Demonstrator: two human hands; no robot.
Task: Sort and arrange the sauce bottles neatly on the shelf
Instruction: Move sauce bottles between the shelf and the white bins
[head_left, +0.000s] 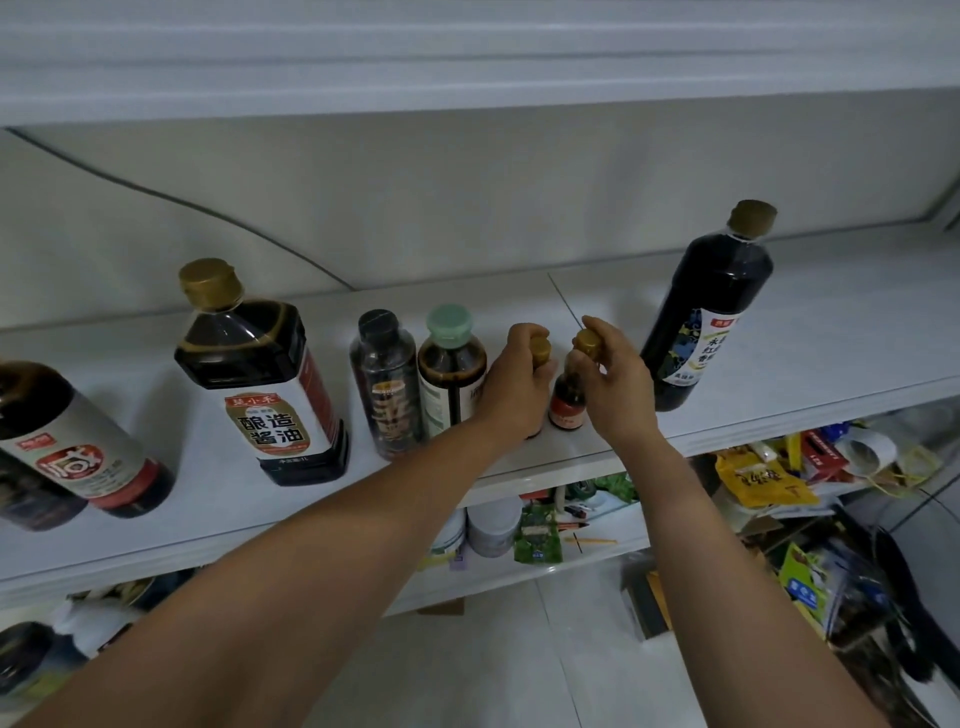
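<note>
Gripping two small gold-capped bottles by the necks: left hand (517, 382) wrapping one (539, 353), right hand (615, 379) pinching the other (569, 400), both standing just right of the green-capped bottle (451, 371) on the shelf (810, 358). Apparently lining up the small ones; next, probably nudging both snug against that bottle, upright.

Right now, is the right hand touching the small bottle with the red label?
Touching. The head view shows the right hand with its fingers closed around the gold cap of the small bottle, which stands on the shelf.
</note>
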